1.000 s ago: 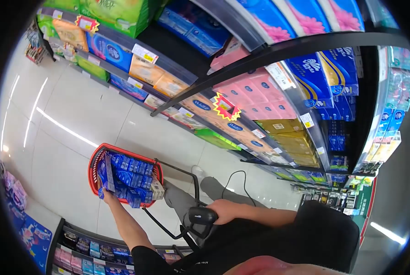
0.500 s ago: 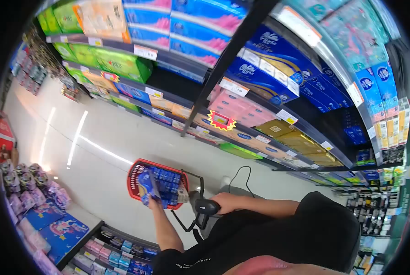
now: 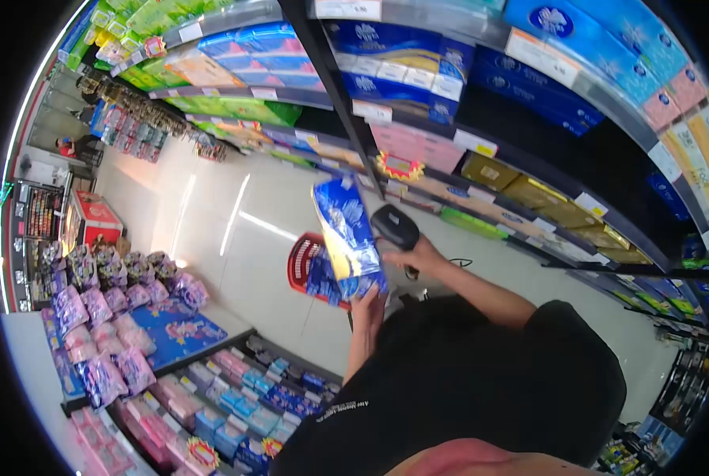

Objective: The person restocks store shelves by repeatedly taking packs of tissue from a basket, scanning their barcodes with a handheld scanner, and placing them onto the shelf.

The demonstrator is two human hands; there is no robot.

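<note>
A blue pack of tissues (image 3: 346, 238) with a yellow and white lower part is held up in my left hand (image 3: 368, 308), its fingers closed on the bottom end. My right hand (image 3: 419, 255) grips a black handheld barcode scanner (image 3: 395, 228), whose head is close beside the pack's right edge. Below and behind the pack stands a red shopping basket (image 3: 297, 266) on the floor, partly hidden by it. Several blue packs (image 3: 321, 278) show inside the basket.
Shelves of tissue packs (image 3: 402, 59) line the far and right side, with price tags along their edges. A lower display of small packs (image 3: 235, 397) stands at the near left. Bagged goods (image 3: 93, 301) are stacked on the left, near a red box (image 3: 97, 218).
The tissue pack has been lifted out from over the basket toward me. The scanner has risen to beside it. My view has shifted, showing more of the left aisle.
</note>
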